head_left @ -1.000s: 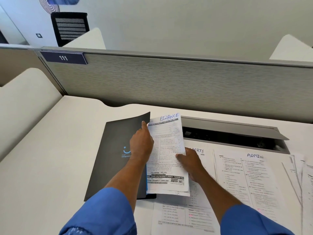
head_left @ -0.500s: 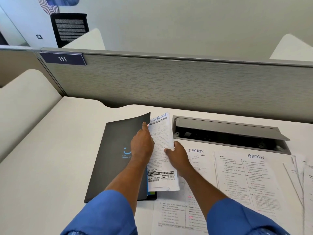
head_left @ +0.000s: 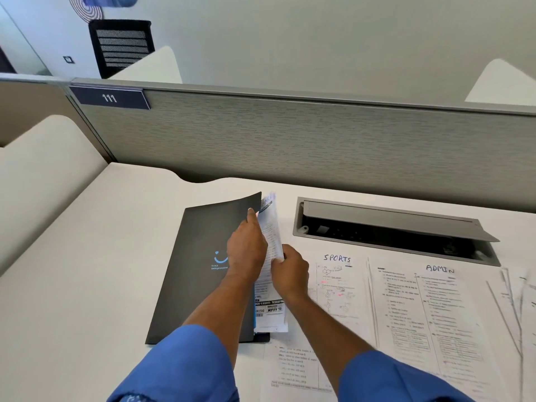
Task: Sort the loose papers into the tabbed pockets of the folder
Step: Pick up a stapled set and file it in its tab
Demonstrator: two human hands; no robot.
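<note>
Your left hand (head_left: 246, 252) holds up the cover edge of the black folder (head_left: 194, 285), thumb apparently beneath; your right hand (head_left: 290, 271) pinches the printed sheet (head_left: 271, 313) tucked under it.

Left of the folder (head_left: 197, 271), the table (head_left: 87, 285) lies open out to the frame's left edge. Above the folder a bare strip runs to the partition (head_left: 290, 146), which walls off the whole far side. At centre right the cable box (head_left: 391, 230) stands with its lid raised. Below it the SPORTS sheet (head_left: 339, 285) and ADMIN sheet (head_left: 435, 309) cover the table side by side. The folder's lifted right edge is crowded: the left hand (head_left: 246, 250) holds the cover, and the right hand (head_left: 290, 271) pinches a loose sheet (head_left: 269, 227) in the gap.
</note>
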